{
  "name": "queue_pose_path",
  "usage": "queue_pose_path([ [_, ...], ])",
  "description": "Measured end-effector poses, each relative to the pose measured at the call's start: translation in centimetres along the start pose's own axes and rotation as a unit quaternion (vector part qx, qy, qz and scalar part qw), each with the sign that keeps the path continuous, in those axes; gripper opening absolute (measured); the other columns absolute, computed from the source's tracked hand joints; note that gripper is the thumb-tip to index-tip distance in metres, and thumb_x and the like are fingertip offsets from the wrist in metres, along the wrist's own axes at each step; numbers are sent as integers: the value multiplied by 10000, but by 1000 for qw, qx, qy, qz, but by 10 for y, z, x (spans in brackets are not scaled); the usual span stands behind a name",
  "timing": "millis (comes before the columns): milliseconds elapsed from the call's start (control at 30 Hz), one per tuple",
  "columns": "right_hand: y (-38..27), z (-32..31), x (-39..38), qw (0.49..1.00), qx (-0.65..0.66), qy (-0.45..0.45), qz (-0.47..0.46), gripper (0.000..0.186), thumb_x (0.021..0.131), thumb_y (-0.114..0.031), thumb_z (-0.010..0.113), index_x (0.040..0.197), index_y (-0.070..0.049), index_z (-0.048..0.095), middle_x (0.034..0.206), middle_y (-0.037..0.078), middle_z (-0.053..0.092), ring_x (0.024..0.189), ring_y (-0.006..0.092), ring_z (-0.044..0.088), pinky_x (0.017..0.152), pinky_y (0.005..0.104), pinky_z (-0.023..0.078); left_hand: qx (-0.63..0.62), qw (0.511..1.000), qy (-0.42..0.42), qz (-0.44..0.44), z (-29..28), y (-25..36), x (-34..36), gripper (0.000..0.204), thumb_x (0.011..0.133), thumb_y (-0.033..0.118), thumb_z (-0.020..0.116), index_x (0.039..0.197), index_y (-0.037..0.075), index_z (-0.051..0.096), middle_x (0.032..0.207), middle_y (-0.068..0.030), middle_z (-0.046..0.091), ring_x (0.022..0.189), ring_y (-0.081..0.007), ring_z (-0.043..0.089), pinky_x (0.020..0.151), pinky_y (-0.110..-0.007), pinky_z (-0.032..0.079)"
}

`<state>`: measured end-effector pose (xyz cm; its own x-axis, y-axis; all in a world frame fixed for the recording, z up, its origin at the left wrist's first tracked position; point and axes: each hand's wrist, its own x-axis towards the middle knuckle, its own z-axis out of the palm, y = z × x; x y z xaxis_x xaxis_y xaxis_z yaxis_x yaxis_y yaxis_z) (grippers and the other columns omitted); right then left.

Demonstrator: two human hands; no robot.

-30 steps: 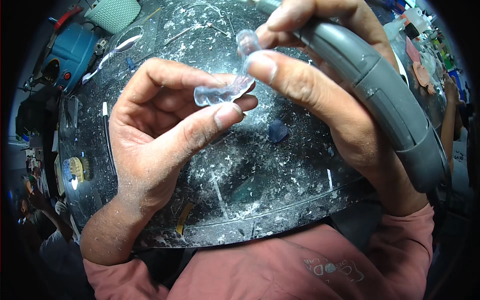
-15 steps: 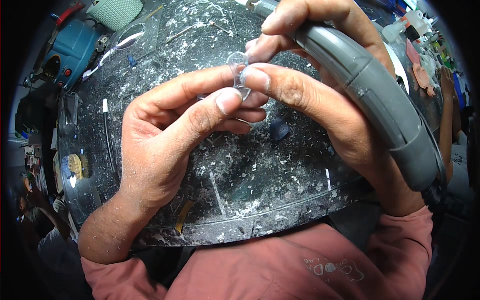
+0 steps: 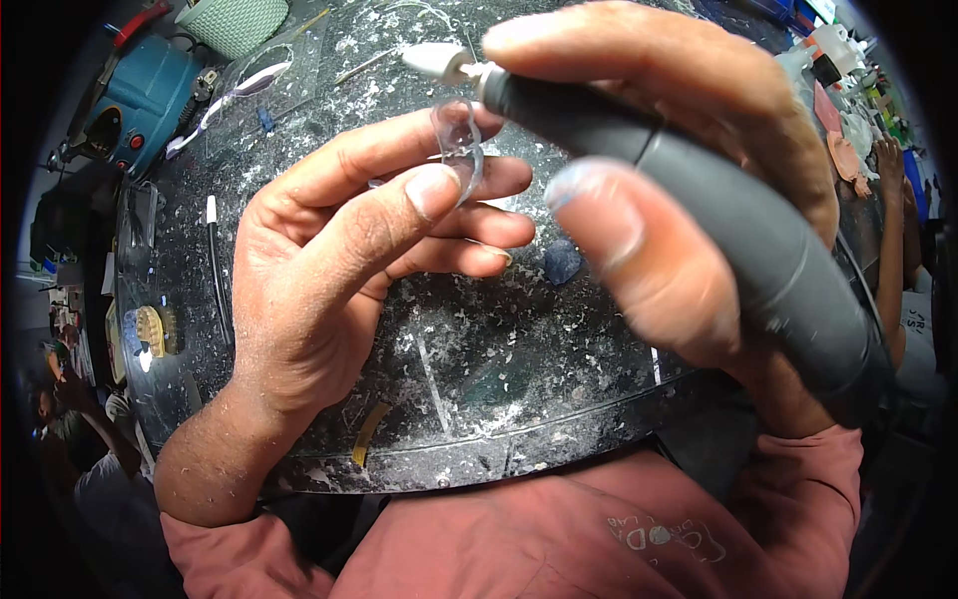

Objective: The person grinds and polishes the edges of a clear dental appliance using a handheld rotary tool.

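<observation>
Between the thumb and forefinger of my left hand (image 3: 299, 250) is a clear, curved dental aligner (image 3: 457, 135), its rim toward the right. The other left fingers are loosely bent below it. My right hand (image 3: 679, 290) grips a dark grey rotary handpiece (image 3: 778, 240), fingers over the top and thumb raised, blurred, on the near side. A bluish smear shows on that thumb. The handpiece's white cone-shaped polishing tip (image 3: 431, 61) points left, just above the aligner and apart from it.
White shavings litter the dark table (image 3: 399, 399). A blue scrap (image 3: 563, 262) lies between my hands. To the left are a black stick (image 3: 217, 270), a yellowish dental model (image 3: 149, 331), a teal machine (image 3: 155, 105) and a pale green basket (image 3: 232, 27). People sit at both sides.
My right thumb and fingers have let go of the aligner and drawn back right. The handpiece has swung so its tip hangs over the aligner, which has turned in my left fingers.
</observation>
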<state>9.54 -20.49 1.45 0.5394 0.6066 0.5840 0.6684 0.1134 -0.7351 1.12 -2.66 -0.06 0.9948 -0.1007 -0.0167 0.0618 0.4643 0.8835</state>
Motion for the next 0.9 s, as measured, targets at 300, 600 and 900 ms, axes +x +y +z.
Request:
queue_pose_path([
  [300, 22, 1, 4, 972, -33, -76, -222, 368, 681, 24, 603, 1018, 45, 456, 894, 183, 553, 872, 283, 607, 857, 410, 468, 33, 997, 64, 10, 4, -2, 0, 344, 834, 43, 495, 1150, -92, 467, 1061, -176, 571, 979, -219, 575, 886, -317, 446],
  [600, 13, 3, -5, 986, -6, -48, -158, 385, 670, 15, 670, 1025, 13, 522, 889, 121, 548, 854, 220, 585, 762, 300, 469, 11, 998, 6, 68, -2, -6, -4, 333, 829, 45, 501, 1135, -87, 487, 1024, -146, 596, 946, -169, 582, 854, -273, 444],
  [900, 12, 7, -11, 991, 72, -18, -110, 448, 685, -22, 691, 1092, 14, 507, 933, 93, 558, 870, 170, 581, 760, 240, 474, 113, 988, 59, 84, 8, -7, -4, 377, 837, 72, 522, 1179, -69, 448, 1070, -156, 571, 915, -209, 608, 793, -314, 516],
])
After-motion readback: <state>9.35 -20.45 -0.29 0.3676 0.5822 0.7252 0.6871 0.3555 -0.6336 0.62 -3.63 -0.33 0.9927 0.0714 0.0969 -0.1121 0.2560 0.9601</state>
